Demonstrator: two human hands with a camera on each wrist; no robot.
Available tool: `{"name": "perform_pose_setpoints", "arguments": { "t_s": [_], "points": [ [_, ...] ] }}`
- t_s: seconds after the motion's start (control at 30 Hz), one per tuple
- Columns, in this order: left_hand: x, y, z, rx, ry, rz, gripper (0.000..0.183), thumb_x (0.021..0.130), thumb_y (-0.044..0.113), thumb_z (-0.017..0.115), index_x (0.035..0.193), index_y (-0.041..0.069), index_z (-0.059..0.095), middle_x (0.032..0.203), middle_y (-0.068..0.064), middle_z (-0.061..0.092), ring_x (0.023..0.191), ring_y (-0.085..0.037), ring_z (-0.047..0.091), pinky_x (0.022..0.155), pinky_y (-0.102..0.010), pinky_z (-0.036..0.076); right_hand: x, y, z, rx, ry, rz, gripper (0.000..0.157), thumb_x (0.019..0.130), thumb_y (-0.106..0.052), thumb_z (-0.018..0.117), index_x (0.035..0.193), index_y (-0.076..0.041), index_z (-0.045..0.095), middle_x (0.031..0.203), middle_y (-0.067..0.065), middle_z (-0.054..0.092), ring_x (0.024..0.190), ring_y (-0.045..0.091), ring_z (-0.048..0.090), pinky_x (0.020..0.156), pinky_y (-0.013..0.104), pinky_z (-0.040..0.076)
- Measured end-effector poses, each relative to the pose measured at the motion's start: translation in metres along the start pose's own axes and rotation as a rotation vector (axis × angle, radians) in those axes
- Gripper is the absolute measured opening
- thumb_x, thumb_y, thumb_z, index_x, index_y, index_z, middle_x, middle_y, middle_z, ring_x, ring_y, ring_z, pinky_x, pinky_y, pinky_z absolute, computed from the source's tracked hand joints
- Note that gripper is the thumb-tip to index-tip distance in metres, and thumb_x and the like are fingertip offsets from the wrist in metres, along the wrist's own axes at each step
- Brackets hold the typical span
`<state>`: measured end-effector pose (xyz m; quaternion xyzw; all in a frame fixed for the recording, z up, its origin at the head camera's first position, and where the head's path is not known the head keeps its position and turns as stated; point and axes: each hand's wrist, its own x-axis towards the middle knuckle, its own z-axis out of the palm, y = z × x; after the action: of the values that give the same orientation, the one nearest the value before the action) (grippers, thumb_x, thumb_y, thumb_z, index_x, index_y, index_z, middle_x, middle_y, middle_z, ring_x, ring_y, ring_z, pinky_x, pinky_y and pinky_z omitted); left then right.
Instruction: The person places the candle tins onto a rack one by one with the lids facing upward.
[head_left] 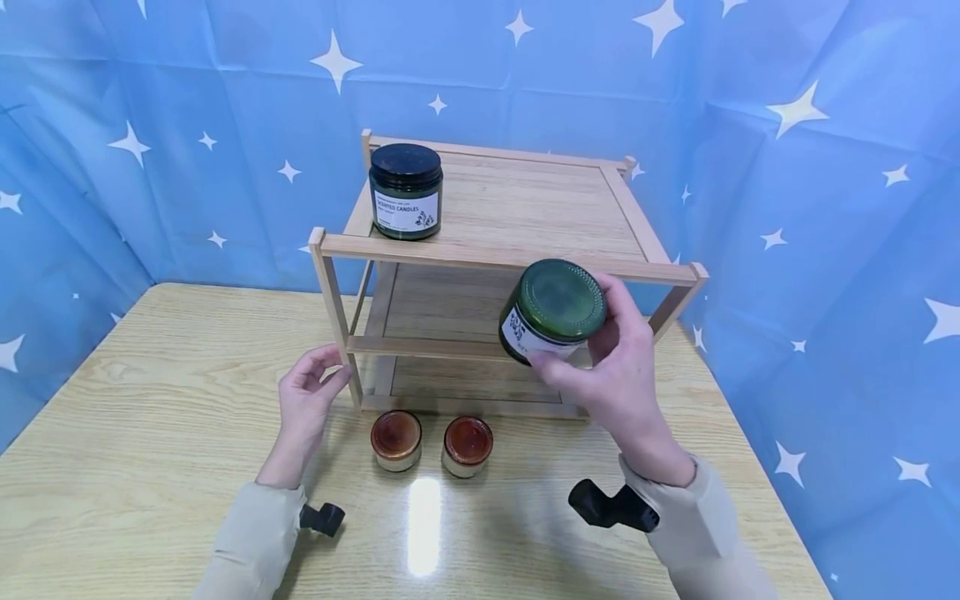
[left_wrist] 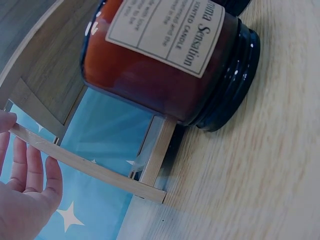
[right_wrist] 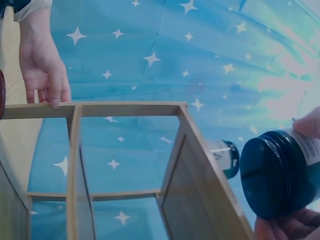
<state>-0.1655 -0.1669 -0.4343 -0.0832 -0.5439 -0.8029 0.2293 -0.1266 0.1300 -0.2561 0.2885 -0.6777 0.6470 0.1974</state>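
One upturned green jar (head_left: pixel 558 308), white-labelled, black-lidded, is gripped widely by the right hand (head_left: pixel 627 379); the front-left corner post (head_left: pixel 333 300) of the shelf (head_left: pixel 525 196) is pinched by the left hand (head_left: pixel 306 404).

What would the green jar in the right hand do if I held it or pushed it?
The green jar might feel slippery, since its sides look smooth and shiny. It's probably stiff but breakable, because it looks like glass. Pushed on its side, it would likely roll, being round.
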Motion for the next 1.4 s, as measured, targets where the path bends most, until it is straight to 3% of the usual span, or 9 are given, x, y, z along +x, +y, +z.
{"name": "perform_pose_setpoints", "arguments": {
  "t_s": [0.33, 1.0, 1.23, 1.4],
  "points": [
    [0.0, 0.001, 0.001, 0.017, 0.018, -0.02, 0.044, 0.074, -0.027, 0.054, 0.094, 0.009, 0.069, 0.087, 0.0, 0.066, 0.085, -0.011, 0.06, 0.078, -0.022, 0.055, 0.023, -0.007, 0.0, -0.029, 0.01, -0.043, 0.056, 0.063, 0.006, 0.069, 0.117, -0.002, 0.054, 0.113, 0.014, 0.057, 0.101, 0.027, 0.057, 0.092, 0.031, 0.049],
    [0.0, 0.003, 0.001, 0.009, 0.022, -0.028, 0.044, 0.074, -0.027, 0.053, 0.094, 0.01, 0.069, 0.087, 0.0, 0.066, 0.085, -0.011, 0.059, 0.078, -0.022, 0.055, 0.072, -0.016, 0.005, -0.089, 0.071, 0.044, 0.053, 0.068, 0.004, 0.069, 0.119, -0.006, 0.055, 0.114, 0.009, 0.057, 0.106, 0.024, 0.053, 0.094, 0.034, 0.049],
    [0.0, 0.003, 0.001, 0.015, 0.022, -0.031, 0.043, 0.075, -0.026, 0.054, 0.093, 0.01, 0.069, 0.087, 0.0, 0.066, 0.085, -0.011, 0.06, 0.078, -0.022, 0.055, 0.086, -0.012, 0.005, -0.148, 0.078, 0.079, 0.049, 0.068, 0.003, 0.071, 0.114, -0.008, 0.056, 0.11, 0.005, 0.058, 0.1, 0.021, 0.054, 0.081, 0.031, 0.051],
    [0.0, 0.002, 0.001, 0.016, 0.016, -0.023, 0.044, 0.075, -0.027, 0.054, 0.094, 0.011, 0.069, 0.087, 0.001, 0.066, 0.084, -0.01, 0.06, 0.077, -0.021, 0.055, 0.093, -0.008, 0.003, -0.175, 0.07, 0.106, 0.052, 0.068, 0.0, 0.072, 0.117, -0.01, 0.056, 0.11, 0.006, 0.058, 0.099, 0.021, 0.054, 0.08, 0.028, 0.05]
  ]
}}
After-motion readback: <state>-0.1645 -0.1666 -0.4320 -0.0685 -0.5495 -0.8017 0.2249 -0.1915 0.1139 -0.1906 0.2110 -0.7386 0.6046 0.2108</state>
